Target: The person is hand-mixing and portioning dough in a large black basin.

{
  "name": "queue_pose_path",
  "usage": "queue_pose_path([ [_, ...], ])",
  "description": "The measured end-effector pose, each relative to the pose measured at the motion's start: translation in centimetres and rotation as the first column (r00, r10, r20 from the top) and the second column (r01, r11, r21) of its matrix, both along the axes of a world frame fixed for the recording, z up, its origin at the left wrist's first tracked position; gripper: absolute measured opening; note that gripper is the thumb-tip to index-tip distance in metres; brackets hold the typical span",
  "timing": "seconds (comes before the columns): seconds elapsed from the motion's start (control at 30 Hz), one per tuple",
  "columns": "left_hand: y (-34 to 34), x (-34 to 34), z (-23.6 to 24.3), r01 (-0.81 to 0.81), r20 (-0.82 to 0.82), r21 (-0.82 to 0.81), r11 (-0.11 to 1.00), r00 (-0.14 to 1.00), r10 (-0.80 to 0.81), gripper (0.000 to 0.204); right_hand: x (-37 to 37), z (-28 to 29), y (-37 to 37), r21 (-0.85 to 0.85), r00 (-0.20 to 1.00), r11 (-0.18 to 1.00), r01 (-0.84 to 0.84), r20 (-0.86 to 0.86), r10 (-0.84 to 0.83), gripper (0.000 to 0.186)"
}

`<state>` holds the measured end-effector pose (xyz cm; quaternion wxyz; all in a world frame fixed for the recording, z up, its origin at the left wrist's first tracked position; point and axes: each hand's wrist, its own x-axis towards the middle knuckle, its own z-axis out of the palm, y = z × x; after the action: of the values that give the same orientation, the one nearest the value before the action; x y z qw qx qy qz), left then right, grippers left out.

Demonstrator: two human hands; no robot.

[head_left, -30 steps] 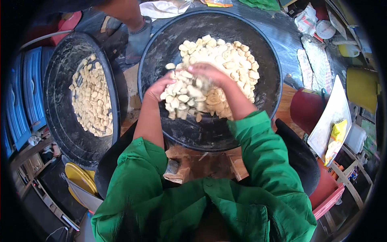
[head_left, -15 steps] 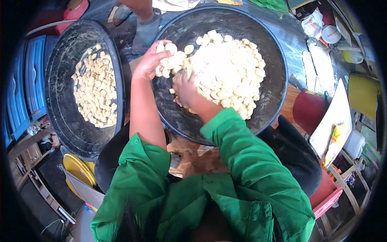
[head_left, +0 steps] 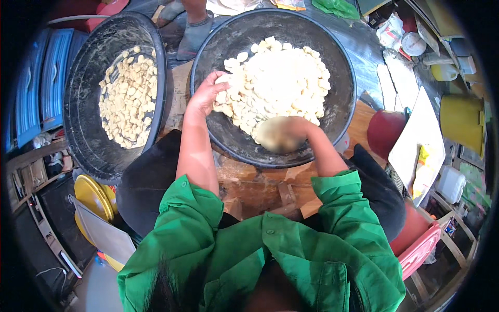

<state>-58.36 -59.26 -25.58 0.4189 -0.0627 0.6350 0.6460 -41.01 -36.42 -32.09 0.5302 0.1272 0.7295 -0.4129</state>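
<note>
A large black basin [head_left: 332, 112] in front of me holds a heap of pale, flour-dusted dough pieces [head_left: 280, 78]. My left hand [head_left: 208, 96] rests on the near left edge of the heap, fingers curled over a few pieces. My right hand [head_left: 280, 134] is blurred with motion low in the basin at the heap's near edge; whether it holds anything is not visible. Left of me a second black basin [head_left: 86, 140] contains a thinner layer of the same pale pieces [head_left: 127, 99].
Blue crates [head_left: 49, 78] stand at the far left, yellow plates [head_left: 93, 195] at the lower left. A dark red bowl [head_left: 387, 132], a white board [head_left: 416, 140] and a yellow container [head_left: 460, 119] sit to the right. Another person's foot [head_left: 192, 34] is beyond the basins.
Both hands came down from the heap's left side. The left hand lowered from the far left rim to the near left edge; the right swept to the near bottom of the basin.
</note>
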Motion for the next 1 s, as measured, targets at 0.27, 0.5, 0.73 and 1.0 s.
queue_pose_path([
  [0.27,1.7,1.7,1.6,0.131,0.134,0.130,0.983,0.980,-0.148,0.034,-3.8,6.0,-7.0,-0.681,0.566,0.462,0.568,-0.084,-0.820,0.054],
  [0.5,0.5,0.5,1.5,0.115,0.103,0.170,0.979,0.986,-0.134,0.028,-4.1,2.4,-8.2,-0.583,0.751,0.660,0.474,-0.124,-0.649,0.018],
  [0.73,1.0,0.2,1.3,0.317,0.078,0.078,0.945,0.943,-0.323,0.036,-3.7,3.1,-8.7,-0.601,0.362,0.022,0.799,0.451,-0.816,0.025],
  [1.0,1.8,-1.4,0.6,0.504,-0.097,-0.116,0.856,0.852,-0.515,0.055,-2.9,-1.6,-7.9,-0.435,0.850,0.772,0.463,-0.028,-0.525,0.053],
])
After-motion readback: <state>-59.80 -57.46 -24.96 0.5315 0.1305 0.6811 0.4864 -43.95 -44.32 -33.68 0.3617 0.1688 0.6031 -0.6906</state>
